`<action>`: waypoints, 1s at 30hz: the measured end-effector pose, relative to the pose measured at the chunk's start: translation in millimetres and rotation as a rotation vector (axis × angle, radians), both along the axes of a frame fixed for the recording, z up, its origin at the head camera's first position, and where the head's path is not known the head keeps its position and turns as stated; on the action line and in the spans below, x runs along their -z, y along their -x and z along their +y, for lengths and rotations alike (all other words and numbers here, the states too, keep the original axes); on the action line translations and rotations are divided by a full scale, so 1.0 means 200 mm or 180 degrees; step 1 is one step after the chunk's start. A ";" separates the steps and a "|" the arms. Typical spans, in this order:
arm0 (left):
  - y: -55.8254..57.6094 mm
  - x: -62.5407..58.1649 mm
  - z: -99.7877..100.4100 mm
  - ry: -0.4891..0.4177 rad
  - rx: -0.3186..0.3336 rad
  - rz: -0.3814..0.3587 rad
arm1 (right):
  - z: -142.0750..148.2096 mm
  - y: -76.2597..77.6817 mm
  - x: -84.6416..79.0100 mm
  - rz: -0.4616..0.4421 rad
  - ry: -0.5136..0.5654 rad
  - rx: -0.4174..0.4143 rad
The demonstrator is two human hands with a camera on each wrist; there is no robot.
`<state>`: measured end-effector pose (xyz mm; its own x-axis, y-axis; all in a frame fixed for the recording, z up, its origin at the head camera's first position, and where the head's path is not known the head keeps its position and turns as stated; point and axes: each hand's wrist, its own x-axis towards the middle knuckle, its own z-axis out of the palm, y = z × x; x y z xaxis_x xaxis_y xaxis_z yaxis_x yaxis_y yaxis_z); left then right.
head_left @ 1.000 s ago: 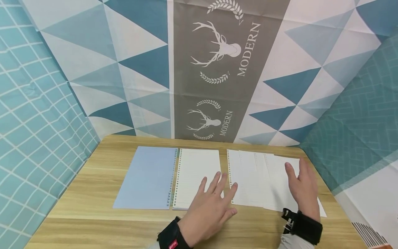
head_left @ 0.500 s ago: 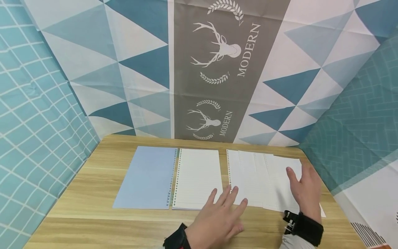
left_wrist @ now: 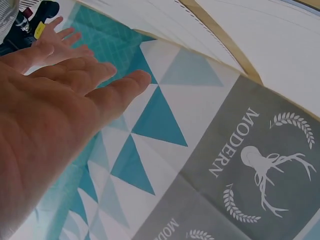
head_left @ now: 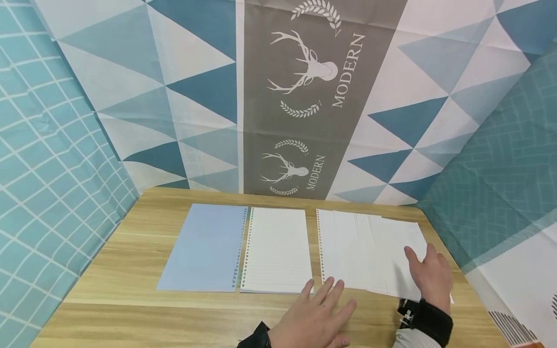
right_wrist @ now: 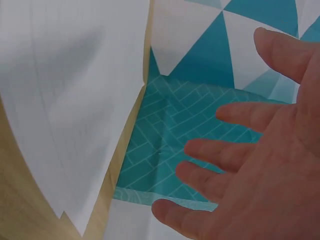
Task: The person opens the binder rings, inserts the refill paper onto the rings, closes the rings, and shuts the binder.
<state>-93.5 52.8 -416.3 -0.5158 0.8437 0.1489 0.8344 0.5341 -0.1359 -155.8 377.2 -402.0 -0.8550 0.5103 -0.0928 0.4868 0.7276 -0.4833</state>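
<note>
Black wristbands (head_left: 434, 323), light-grey sleeve (head_left: 414, 340).

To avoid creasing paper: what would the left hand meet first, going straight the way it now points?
Probably the fanned sheets, ahead of the left hand; its height is unclear, so it may pass above them.

Narrow lane of tabletop (head_left: 312, 224) between lined pages (head_left: 278, 249) and loose sheets (head_left: 348, 251) — patterned backdrop (head_left: 287, 116) as barrier behind.

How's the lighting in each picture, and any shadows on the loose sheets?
Head view: bright, a soft shadow on the loose sheets beside the right hand; right wrist view: dimmer, a soft shadow across the loose sheets; left wrist view: also dim, the left hand shaded, the lettering readable.
</note>
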 end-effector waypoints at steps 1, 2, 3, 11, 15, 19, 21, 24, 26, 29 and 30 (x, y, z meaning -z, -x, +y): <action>0.00 0.00 0.00 0.0009 0.0008 -0.0009 | 0.00 0.00 0.00 -0.0063 0.0015 0.0029; 0.00 0.01 0.00 0.0017 0.0013 -0.0023 | 0.01 0.00 0.01 -0.0130 0.0043 0.0058; 0.00 0.01 0.00 0.0015 0.0017 -0.0032 | 0.01 0.00 0.02 -0.0192 0.0065 0.0090; -0.01 0.07 0.02 0.0105 0.0058 0.0274 | 0.03 -0.01 0.05 -0.0459 0.0248 0.0258; -0.02 0.09 0.03 0.0176 0.0059 0.0300 | 0.04 -0.01 0.08 -0.0624 0.0319 0.0332; -0.01 0.10 0.03 0.0237 0.0025 0.0228 | 0.05 -0.01 0.11 -0.0749 0.0356 0.0348; -0.01 0.11 0.03 0.0240 0.0006 0.0192 | 0.05 -0.01 0.12 -0.0756 0.0359 0.0345; 0.00 0.11 0.02 0.0201 -0.0035 0.0152 | 0.06 -0.01 0.13 -0.0725 0.0348 0.0328; 0.01 0.11 0.02 0.0154 -0.0058 0.0127 | 0.07 -0.01 0.13 -0.0713 0.0328 0.0321; 0.02 0.11 0.01 0.0093 -0.0067 0.0051 | 0.09 -0.01 0.13 -0.0723 0.0285 0.0345; 0.02 0.11 0.01 0.0079 -0.0065 0.0023 | 0.10 -0.01 0.13 -0.0725 0.0276 0.0357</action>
